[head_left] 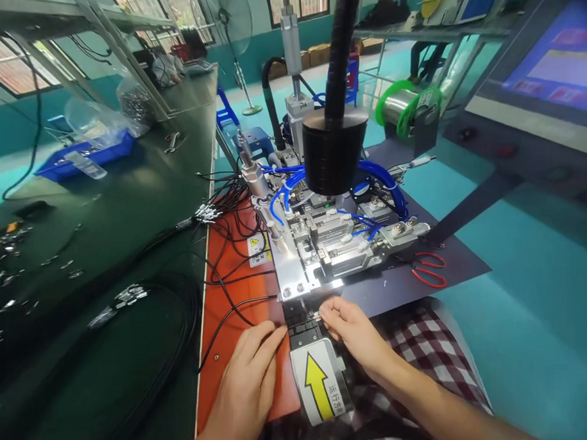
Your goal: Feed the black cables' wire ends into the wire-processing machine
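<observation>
My left hand (pixel 253 369) rests on the orange board at the left of the black feed track (pixel 303 335). Its thumb and fingers are pinched around a thin black cable (pixel 244 319) at the track's edge. Across the track, my right hand (pixel 348 322) is closed, fingertips pinching a small shiny cable end (pixel 317 315). Just beyond both hands stands the metal machine (pixel 295 271) with cylinders and blue air tubes. A yellow arrow label (pixel 316 383) covers the near end of the track. My fingers hide part of the cable.
Red-handled scissors (pixel 430 270) lie on the dark plate at the right. Cable bundles with metal ends (pixel 132 295) lie on the green bench (pixel 143 199), which also carries a blue tray (pixel 86 156). A black cylindrical fixture (pixel 336 151) hangs over the machine; a screen (pixel 552 57) stands right.
</observation>
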`<state>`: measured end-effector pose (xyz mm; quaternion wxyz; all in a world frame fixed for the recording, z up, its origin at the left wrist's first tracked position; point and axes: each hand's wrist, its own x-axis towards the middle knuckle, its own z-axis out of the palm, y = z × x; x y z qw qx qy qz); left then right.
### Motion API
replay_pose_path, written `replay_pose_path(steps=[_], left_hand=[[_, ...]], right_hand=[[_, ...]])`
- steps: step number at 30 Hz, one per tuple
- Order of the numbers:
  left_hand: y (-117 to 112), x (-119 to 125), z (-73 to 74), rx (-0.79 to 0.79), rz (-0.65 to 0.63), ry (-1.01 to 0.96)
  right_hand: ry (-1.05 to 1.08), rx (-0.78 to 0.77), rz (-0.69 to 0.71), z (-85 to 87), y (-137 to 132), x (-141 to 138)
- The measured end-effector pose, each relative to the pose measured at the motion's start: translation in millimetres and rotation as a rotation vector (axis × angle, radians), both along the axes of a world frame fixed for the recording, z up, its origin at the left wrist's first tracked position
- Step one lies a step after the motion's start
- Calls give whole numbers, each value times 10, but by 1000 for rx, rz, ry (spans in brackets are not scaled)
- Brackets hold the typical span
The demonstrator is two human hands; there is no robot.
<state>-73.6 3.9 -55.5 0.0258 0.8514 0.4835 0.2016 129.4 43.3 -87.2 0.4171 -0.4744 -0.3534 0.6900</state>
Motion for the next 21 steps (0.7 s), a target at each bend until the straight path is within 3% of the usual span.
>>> replay_pose_path(steps=[6,14,21], left_hand=[[-138,-52,-211,70,83,94],[-103,15,-136,98,97,31],[-97,26,-96,79,119,-7]], right_hand=[[10,2,3,-13,16,-18],[7,-36,-22,-239,-154,203],[-51,-107,-41,-261,-360,392]])
